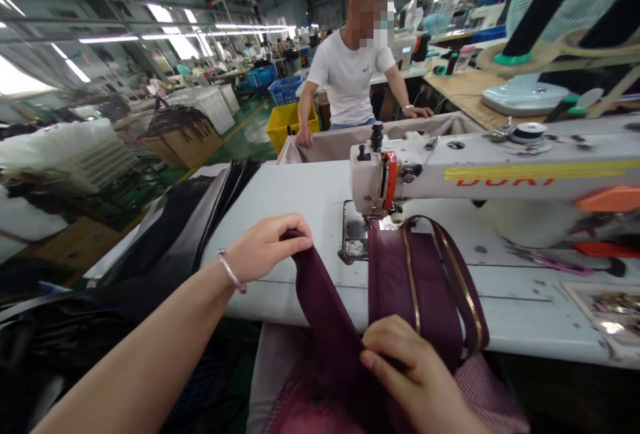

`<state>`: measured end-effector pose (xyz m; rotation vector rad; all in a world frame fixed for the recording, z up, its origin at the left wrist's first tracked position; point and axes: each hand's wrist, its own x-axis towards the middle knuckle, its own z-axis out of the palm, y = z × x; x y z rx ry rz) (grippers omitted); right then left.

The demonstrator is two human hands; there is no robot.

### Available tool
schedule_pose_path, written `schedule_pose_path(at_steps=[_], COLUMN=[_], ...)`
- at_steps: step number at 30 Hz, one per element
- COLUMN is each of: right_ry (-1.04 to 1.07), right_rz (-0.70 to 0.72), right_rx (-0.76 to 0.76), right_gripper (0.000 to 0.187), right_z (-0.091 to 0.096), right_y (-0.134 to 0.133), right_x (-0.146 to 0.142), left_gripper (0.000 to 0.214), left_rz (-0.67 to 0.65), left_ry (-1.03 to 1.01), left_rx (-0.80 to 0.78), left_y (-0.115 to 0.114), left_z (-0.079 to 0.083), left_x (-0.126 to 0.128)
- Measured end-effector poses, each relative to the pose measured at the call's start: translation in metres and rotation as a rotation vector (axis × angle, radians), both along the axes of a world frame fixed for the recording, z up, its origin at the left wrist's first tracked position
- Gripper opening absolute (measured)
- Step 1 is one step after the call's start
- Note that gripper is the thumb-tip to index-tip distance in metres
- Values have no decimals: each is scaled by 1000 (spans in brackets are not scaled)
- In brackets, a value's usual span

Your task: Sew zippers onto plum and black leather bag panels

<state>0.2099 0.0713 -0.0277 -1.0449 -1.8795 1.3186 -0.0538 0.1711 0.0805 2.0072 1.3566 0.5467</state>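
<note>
My left hand pinches the upper end of a dark purple fabric strip above the front of the sewing table. Lower down, near the table's front edge, my right hand has its fingers closed on the edge of the same strip. Just beyond it a purple panel with gold zippers lies on the table, its far edge at the needle area of the sewing machine. A second zipper length curves over at its right side. The strip's lower part hangs into my lap, partly hidden.
A person in a white shirt stands behind the machine, hands on a fabric-lined bin. Black sheets are stacked at the left. Scissors and a tray of metal parts lie right. Thread cones stand above.
</note>
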Motion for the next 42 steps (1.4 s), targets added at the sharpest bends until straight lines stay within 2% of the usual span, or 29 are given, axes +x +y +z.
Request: schedule_pose_path(at_steps=[2, 5, 7, 8, 9, 11, 13, 15, 18, 20, 22, 24, 26, 30, 36, 38, 42], right_ry=[-1, 27, 43, 23, -26, -190, -361, -461, -567, -620, -646, -649, -653, -661, -638, -652, -684], right_rz=[60, 109, 109, 111, 129, 180, 171, 68, -27, -27, -16, -18, -20, -12, 35, 46, 39], right_rx=[-211, -590, -730, -744, -714, -508, -129, 223, 603, 720, 745, 745, 740, 715, 696, 691, 678], right_gripper=[37, 48, 49, 47, 44, 38, 32, 25, 23, 31, 38, 40, 41, 41, 43, 43, 45], right_z=[-13, -30, -31, -28, -21, -3, 14, 20, 6, -10, -24, -31, -32, -29, -26, -25, -25], right_y=[-11, -19, -16, -12, -5, 16, 46, 80, 123, 140, 146, 146, 143, 142, 137, 135, 132], right_x=[-14, -22, -15, -8, -1, 15, 28, 34, 33, 31, 30, 30, 31, 32, 35, 36, 38], left_gripper=[22, 22, 15, 13, 11, 13, 14, 14, 17, 23, 26, 17, 11, 21, 34, 37, 40], left_rz=[-8, -26, -58, -65, -62, -23, 27, 69, 133, 177, 196, 161, 58, -199, -491, -517, -488], left_ry=[28, 81, 74, 67, 60, 46, 34, 28, 30, 44, 83, 139, 193, 305, 568, 600, 605], left_rx=[-59, 2, 48, 76, 108, 176, 232, 272, 316, 357, 434, 518, 559, 617, 744, 732, 711], left_y=[24, 57, 72, 78, 83, 89, 91, 90, 84, 79, 75, 74, 73, 67, 51, 47, 43], left_z=[-24, -68, -93, -103, -111, -124, -131, -135, -136, -135, -134, -133, -132, -126, -116, -118, -124], left_x=[19, 53, 73, 80, 86, 93, 95, 96, 98, 99, 99, 99, 99, 97, 81, 77, 76])
